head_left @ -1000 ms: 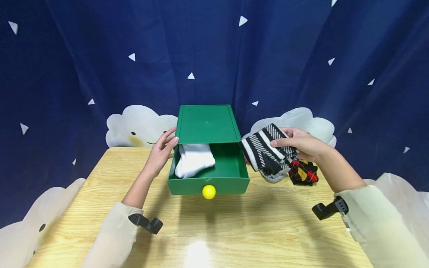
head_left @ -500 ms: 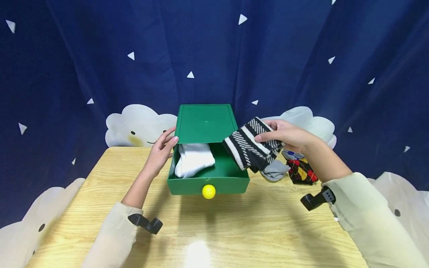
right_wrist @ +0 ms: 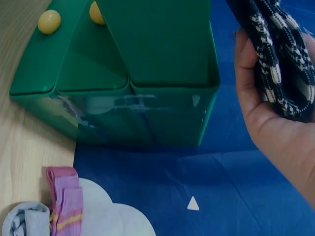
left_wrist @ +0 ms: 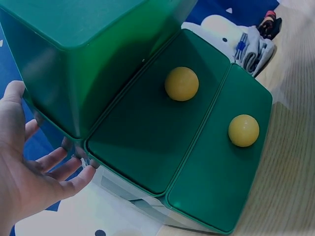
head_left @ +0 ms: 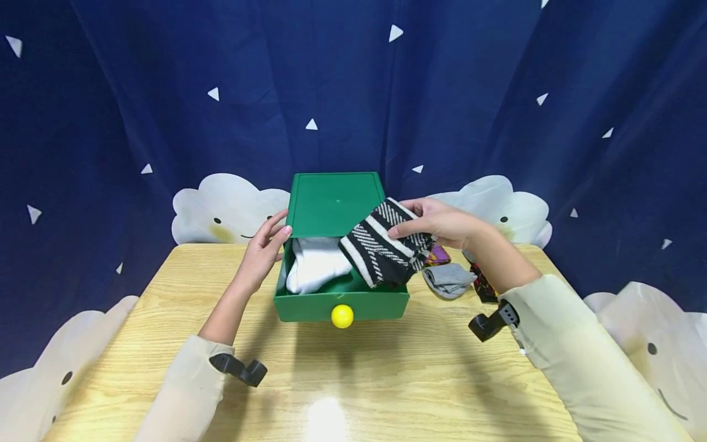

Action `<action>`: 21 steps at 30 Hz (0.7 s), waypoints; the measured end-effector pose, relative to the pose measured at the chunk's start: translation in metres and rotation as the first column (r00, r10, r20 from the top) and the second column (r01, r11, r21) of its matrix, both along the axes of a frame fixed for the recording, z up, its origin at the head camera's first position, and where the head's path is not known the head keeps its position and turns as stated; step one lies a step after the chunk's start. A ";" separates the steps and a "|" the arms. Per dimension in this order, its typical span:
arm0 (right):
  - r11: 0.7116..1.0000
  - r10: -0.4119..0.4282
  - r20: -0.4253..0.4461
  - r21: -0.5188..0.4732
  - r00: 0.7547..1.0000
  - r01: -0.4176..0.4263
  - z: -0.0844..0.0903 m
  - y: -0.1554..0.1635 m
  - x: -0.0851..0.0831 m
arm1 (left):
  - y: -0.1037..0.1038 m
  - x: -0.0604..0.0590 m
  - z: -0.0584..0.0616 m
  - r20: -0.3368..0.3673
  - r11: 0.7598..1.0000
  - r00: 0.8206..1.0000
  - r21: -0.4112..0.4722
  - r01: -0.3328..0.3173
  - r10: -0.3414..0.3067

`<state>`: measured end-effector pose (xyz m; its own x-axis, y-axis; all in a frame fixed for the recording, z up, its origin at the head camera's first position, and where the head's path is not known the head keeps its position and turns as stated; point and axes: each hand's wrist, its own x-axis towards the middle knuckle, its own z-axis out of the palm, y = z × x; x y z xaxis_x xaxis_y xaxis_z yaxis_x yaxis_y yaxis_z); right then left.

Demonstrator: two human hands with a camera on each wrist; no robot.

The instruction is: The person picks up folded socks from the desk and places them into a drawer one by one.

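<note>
Socks lie loose near the bench's [head_left: 166, 294] far right edge: a grey sock [head_left: 448, 279], a purple one [head_left: 439, 255] and a red-and-black argyle one [head_left: 483, 283], partly hidden behind the right forearm. The right hand [head_left: 436, 222] grips a folded black-and-white striped sock [head_left: 381, 248] over the right half of the open green drawer [head_left: 342, 304], above its right wall. A white sock [head_left: 316, 264] fills the drawer's left half. The left hand [head_left: 265, 248], fingers straight, rests against the left side of the green box [head_left: 334, 202]. A yellow knob [head_left: 342, 315] sits on the drawer front.
</note>
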<state>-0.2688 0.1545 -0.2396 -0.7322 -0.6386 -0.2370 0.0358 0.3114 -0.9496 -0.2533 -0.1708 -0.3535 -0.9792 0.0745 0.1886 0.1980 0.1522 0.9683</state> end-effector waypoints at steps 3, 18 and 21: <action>1.000 0.013 -0.005 0.005 1.000 -0.013 -0.001 -0.008 0.000 | 0.000 0.000 0.000 0.002 1.000 1.000 0.007 0.001 -0.001; 0.995 -0.031 -0.076 0.095 0.997 0.039 -0.007 -0.030 -0.002 | -0.001 0.000 0.000 0.007 1.000 1.000 0.001 0.004 -0.004; 0.994 -0.041 -0.083 0.102 0.996 0.049 -0.008 -0.032 -0.001 | -0.001 0.000 0.000 0.006 1.000 1.000 0.002 0.004 -0.005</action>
<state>-0.2699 0.1227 -0.2472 -0.7790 -0.5793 -0.2398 -0.0230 0.4086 -0.9124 -0.2537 -0.1721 -0.3531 -0.9801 0.0785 0.1824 0.1924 0.1492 0.9699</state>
